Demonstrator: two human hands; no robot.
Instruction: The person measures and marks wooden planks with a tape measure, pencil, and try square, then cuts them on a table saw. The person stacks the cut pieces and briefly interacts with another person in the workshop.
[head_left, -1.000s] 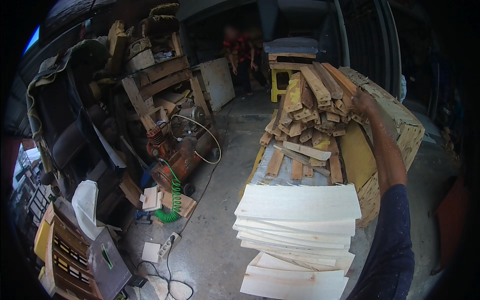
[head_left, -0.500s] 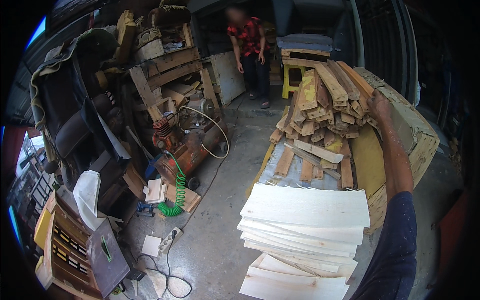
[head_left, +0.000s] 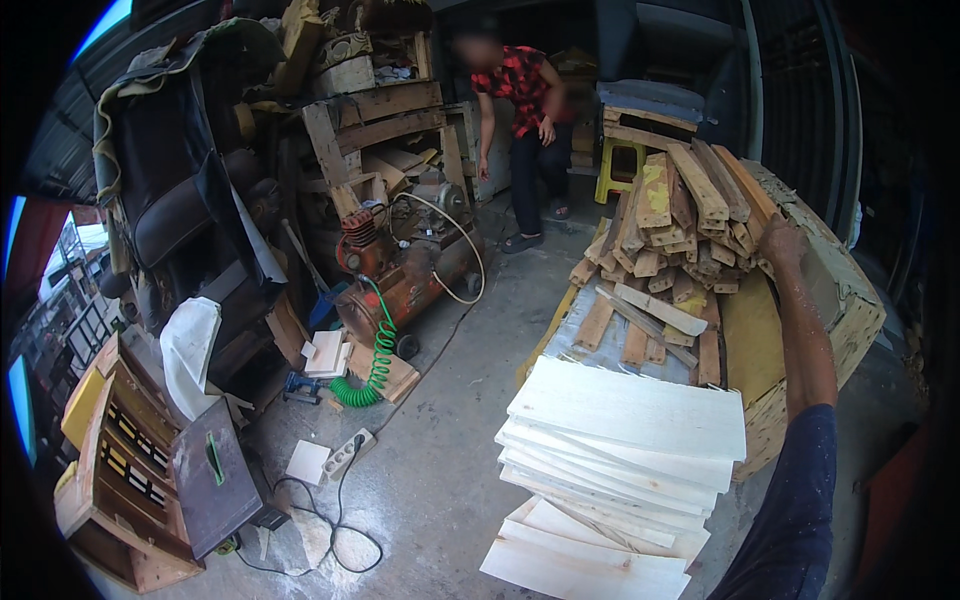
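Note:
My right hand (head_left: 783, 245) is closed round the near end of an orange-brown wooden strip (head_left: 742, 182). This strip lies along the right side of a pile of short wooden battens (head_left: 660, 225), and its far part reaches back beside them. In front of the pile, pale thin boards (head_left: 630, 410) lie in an overlapping, fanned stack. My left hand is out of view.
A large wood-framed box (head_left: 835, 255) stands right of the pile. To the left are an air compressor (head_left: 400, 295) with a green coiled hose (head_left: 380, 365), a power strip (head_left: 350, 452) with a looped cable, and a slatted wooden frame (head_left: 125, 470). A person (head_left: 525, 90) stands at the back.
The view has turned slightly left, so the scene sits further right. The person at the back has stepped and leans more to the left. My right hand keeps hold of the wooden strip.

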